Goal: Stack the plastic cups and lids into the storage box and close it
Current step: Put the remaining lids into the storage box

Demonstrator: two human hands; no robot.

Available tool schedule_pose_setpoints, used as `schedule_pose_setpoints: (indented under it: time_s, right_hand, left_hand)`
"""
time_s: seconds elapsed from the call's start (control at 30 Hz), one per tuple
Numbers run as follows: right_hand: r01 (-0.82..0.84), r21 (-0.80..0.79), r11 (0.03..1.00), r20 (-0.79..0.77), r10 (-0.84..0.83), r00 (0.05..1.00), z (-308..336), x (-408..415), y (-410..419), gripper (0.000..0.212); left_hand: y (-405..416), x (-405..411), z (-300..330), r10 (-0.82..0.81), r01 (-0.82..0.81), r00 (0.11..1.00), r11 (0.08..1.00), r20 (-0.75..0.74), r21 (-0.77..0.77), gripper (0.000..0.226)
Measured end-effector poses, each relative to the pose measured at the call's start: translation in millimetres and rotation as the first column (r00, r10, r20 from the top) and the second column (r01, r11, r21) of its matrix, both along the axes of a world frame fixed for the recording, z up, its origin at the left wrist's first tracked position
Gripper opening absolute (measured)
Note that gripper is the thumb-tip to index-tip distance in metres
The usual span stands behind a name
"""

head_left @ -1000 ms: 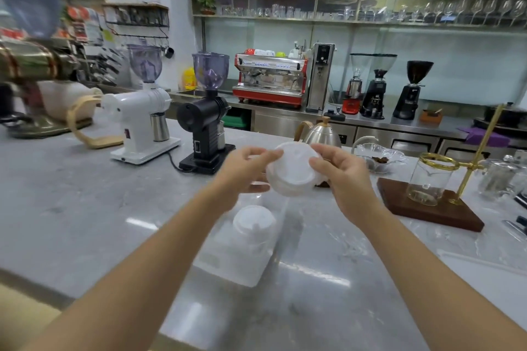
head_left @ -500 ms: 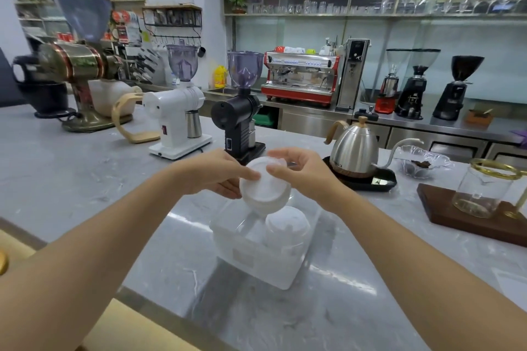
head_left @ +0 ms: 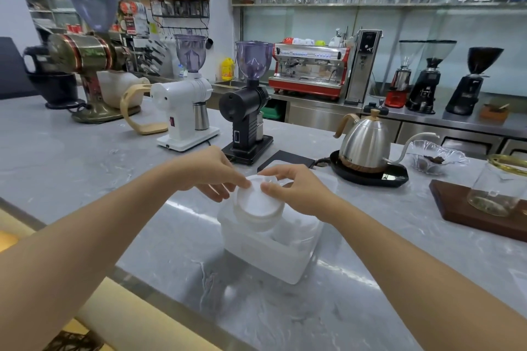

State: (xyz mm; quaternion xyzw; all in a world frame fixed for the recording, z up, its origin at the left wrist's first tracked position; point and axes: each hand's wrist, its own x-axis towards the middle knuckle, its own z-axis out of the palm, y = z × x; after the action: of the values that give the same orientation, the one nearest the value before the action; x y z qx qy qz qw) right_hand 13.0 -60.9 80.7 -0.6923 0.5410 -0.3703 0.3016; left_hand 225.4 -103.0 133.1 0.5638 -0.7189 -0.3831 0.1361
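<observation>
1. Far left on the grey marble tabletop there's a big brass-and-red grinder, then a white grinder and a black grinder lined up behind the action.
2. Left hand comes in from the lower left, fingers pinching the left edge of a white lid. So it's closed on the lid, not spread wide.
3. The lid itself sits right at the top of the translucent storage box, at its left end, looks like it's resting on a stack of white stuff inside. Can't really tell through the frosted plastic what's underneath.
4. The box is open, standing on the tabletop pretty much dead centre, near the front edge.
5. Right hand grips the lid's right and far edge, thumb on top, fingers curled around the rim.
6. Off to the right: a steel gooseneck kettle on its black base, then a glass beaker on a wooden board.
</observation>
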Motion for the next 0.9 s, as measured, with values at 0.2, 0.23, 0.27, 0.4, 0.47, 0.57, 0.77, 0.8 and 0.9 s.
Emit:
schedule_pose_setpoints:
  time_s: [0.2,0.23,0.27,0.4,0.47,0.57,0.77,0.8,0.9]
  right_hand:
    - [-0.033,-0.005,0.999,-0.159,0.032,0.987,-11.1,8.1,1.4,0.027]
    - [-0.036,-0.005,0.999,-0.183,0.034,0.983,-12.5,8.6,1.1,0.027]
    - [-0.037,0.003,0.999,-0.208,0.037,0.978,-13.1,9.0,1.0,0.026]
    - [-0.031,0.055,0.998,-0.259,0.044,0.965,-19.2,12.9,-2.2,0.019]
    - [-0.043,0.083,0.996,-0.275,0.064,0.959,-21.5,16.9,-3.1,0.019]
    - [-0.057,0.104,0.993,-0.330,0.089,0.940,-24.2,23.7,-1.3,0.020]
    - [-0.072,0.191,0.979,-0.350,0.137,0.927,-22.2,27.8,-1.5,0.033]
    - [-0.085,0.212,0.974,-0.315,0.150,0.937,-19.3,26.1,-1.4,0.035]
    - [-0.075,0.275,0.958,-0.232,0.142,0.962,-14.1,17.3,-3.2,0.031]
  left_hand:
    - [2.5,1.9,-9.5,-0.027,0.028,0.999,0.999,0.036,-0.022,0.020]
    - [2.8,1.8,-10.0,-0.037,0.039,0.998,0.999,0.051,-0.029,0.019]
    - [2.7,1.1,-9.9,-0.047,0.049,0.997,0.998,0.065,-0.034,0.018]
    - [2.6,-1.0,-12.4,-0.067,0.074,0.992,0.996,0.108,-0.054,0.017]
    - [3.4,-3.6,-16.8,-0.076,0.087,0.989,0.993,0.126,-0.084,0.018]
    - [6.0,-8.0,-23.3,-0.107,0.124,0.982,0.987,0.156,-0.104,0.028]
    - [13.2,-23.0,-33.9,-0.163,0.252,0.898,0.953,0.409,-0.172,0.053]
    - [13.5,-25.3,-35.0,-0.168,0.277,0.886,0.939,0.432,-0.203,0.053]
    - [14.1,-28.6,-35.9,-0.165,0.323,0.874,0.899,0.457,-0.294,0.072]
